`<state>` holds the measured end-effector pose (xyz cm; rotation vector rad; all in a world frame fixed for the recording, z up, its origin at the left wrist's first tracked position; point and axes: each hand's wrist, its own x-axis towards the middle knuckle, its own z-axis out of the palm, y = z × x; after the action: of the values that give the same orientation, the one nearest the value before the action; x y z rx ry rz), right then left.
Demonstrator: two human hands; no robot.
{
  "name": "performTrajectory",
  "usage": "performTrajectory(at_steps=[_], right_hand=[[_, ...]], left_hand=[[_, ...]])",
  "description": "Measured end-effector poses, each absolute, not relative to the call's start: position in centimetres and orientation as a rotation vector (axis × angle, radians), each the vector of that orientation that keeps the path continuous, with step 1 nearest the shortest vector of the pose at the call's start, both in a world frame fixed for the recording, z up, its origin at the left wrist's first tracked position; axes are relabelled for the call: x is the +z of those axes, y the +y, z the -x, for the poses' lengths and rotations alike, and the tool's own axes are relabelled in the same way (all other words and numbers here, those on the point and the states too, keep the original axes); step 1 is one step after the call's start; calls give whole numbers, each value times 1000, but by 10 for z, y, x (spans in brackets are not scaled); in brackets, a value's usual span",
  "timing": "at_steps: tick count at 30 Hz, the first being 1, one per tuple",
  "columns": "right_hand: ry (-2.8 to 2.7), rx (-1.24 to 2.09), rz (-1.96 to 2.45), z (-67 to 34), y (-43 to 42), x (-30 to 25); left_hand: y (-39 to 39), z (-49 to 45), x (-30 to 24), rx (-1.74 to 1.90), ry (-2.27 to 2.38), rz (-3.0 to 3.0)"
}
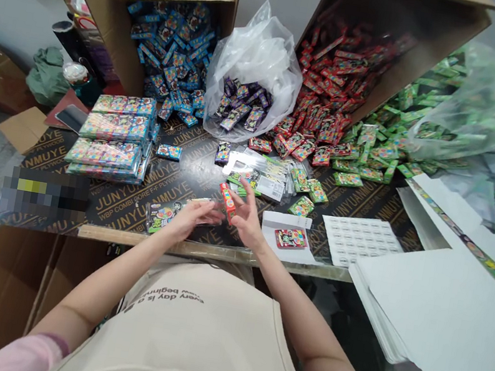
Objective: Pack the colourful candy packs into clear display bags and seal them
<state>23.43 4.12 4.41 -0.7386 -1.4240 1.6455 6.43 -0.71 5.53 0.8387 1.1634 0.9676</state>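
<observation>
A small red printed box (227,202) is held in my right hand (248,220), between thumb and fingers. Just left of it is my left hand (192,217), fingers drawn together and pointing at the red box; what they hold, if anything, I cannot make out. Below my left hand lies a clear printed plastic pouch (159,216) on the dark table. To the right of my right hand a red box (292,238) rests on a white paper sheet (272,220). Beyond my hands lie stacked clear printed pouches (267,179) and several green boxes (301,206).
Packed sets (110,137) are stacked at left. Behind stand a carton of blue boxes (177,41), a plastic bag with purple boxes (252,116) and a carton of red boxes (324,91). Green boxes (376,156) pile at right, beyond a sticker sheet (359,239) and white sheets (440,306).
</observation>
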Motion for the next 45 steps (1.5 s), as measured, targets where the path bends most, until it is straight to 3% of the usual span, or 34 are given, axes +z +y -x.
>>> performTrajectory(at_steps=[5,15,21,24,27,35,45], right_hand=[[-1668,1432,693,-235,34,44],[-2381,720,644,-260,42,66],[-2347,457,792,-268,54,56],[-2345,330,892,-273,65,41],[-2416,337,909,-272,66,30],[-2506,736,678,-267,65,28],[-2414,840,851,-264,47,40]], left_hand=[[4,-83,70,1076,993,-414],[-6,-69,64,930,1158,-734],[-8,-40,50,886,1525,-1410],[-10,-24,41,580,1681,-1933],[-13,-17,33,351,1682,-2077],[-15,-14,35,527,1495,-2071],[-5,-22,35,642,1588,-2054]])
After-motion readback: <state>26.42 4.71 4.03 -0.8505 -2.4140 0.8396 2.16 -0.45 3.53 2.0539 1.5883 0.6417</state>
